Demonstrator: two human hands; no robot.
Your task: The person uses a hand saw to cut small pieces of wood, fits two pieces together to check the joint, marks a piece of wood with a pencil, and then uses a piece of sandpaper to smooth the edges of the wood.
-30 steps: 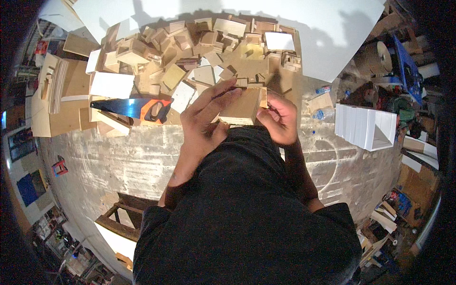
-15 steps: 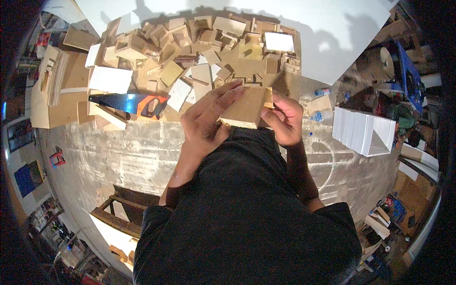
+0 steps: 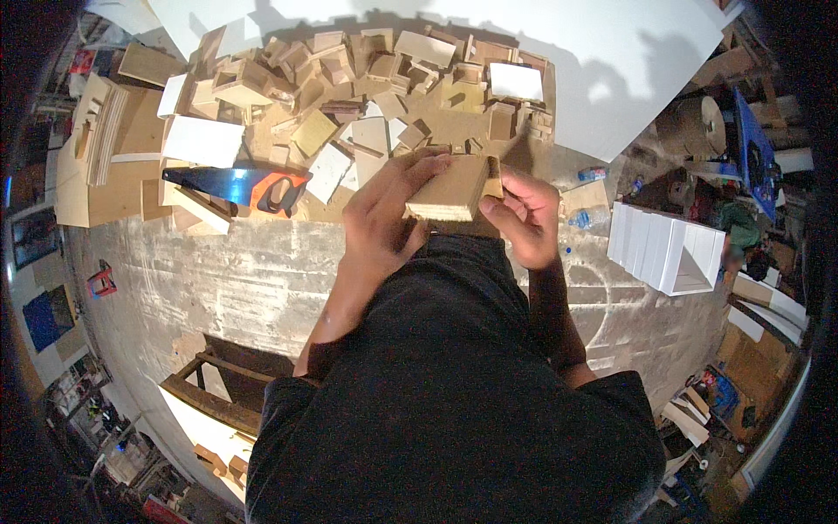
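Note:
Between my two hands I hold a plywood block [image 3: 450,185] in front of my body, its layered cut edge turned toward me. My left hand [image 3: 384,205] is closed on the block's left side, fingers over the top. On the right side, the thumb and bent fingers of my right hand [image 3: 527,217] grip the block near a narrow piece of wood [image 3: 492,179]; whether that piece is joined to it I cannot tell. To the left of my left hand, a handsaw [image 3: 271,192] with an orange and black handle lies on wood pieces at the table's near edge.
Wood offcuts and small open wooden boxes [image 3: 243,85] crowd the table beyond my hands. A large white panel [image 3: 602,105] extends behind them. At right on the floor are plastic bottles [image 3: 590,217] and a white box [image 3: 665,249]. A dark wooden frame [image 3: 218,393] stands at lower left.
The block has tipped slightly in my hands, so its layered near edge shows more. My left hand has shifted a little to the right.

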